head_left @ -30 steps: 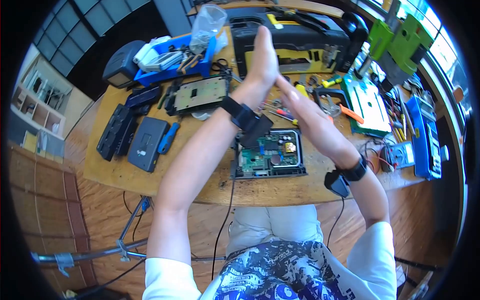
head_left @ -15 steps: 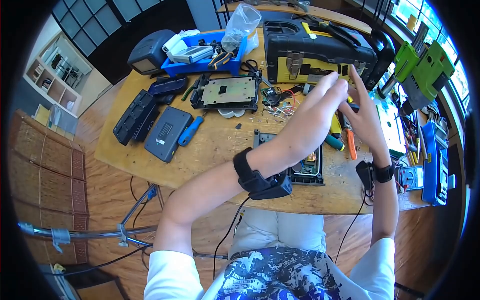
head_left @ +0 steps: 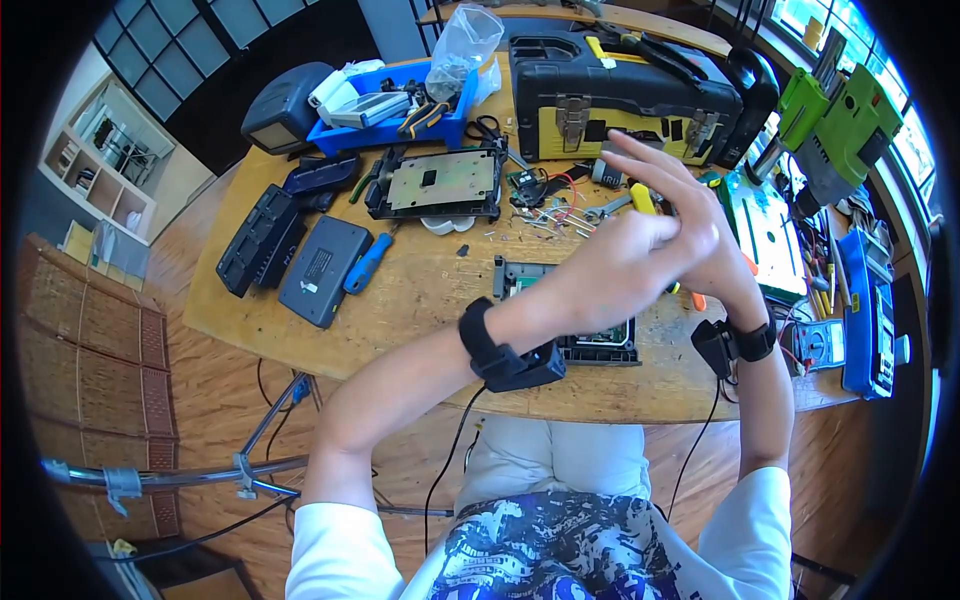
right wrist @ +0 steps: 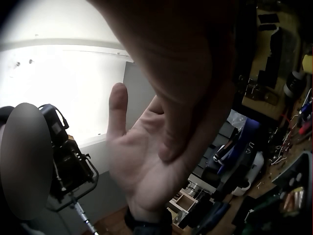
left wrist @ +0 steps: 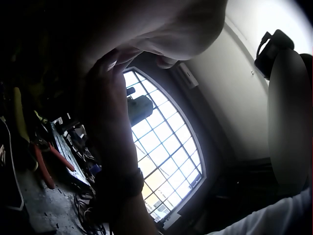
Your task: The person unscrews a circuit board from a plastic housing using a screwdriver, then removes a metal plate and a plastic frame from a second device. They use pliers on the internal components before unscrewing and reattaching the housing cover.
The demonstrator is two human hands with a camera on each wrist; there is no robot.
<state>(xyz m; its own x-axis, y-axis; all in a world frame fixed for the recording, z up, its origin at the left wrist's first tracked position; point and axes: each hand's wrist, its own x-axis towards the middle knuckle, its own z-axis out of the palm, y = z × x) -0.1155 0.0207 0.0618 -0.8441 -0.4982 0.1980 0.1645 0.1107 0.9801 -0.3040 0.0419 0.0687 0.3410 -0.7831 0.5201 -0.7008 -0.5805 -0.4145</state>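
Both hands are raised together above the table and hold no object. In the head view, my left hand point(head_left: 612, 272) crosses in front of my right hand point(head_left: 692, 203), whose straight fingers slant up to the left. The right wrist view shows the left palm point(right wrist: 151, 169) spread with its thumb upright; the right thumb rests on that palm. Most left fingers are hidden behind the right hand. Below, largely covered by the left hand and forearm, an opened device with a green circuit board point(head_left: 606, 353) lies on the wooden table point(head_left: 420, 290).
A black and yellow toolbox point(head_left: 640, 95) stands at the back. Left are a blue bin point(head_left: 390, 135), a dark flat case point(head_left: 325, 270) and a blue-handled screwdriver point(head_left: 368, 264). Right are a green drill press point(head_left: 850, 130) and a multimeter point(head_left: 822, 345). Cables hang from both wrist cameras.
The hands came from palm to palm, reaching forward, to crossed and closer over the table's right side. The left wrist turned across the body, and the left forearm now covers much of the circuit board.
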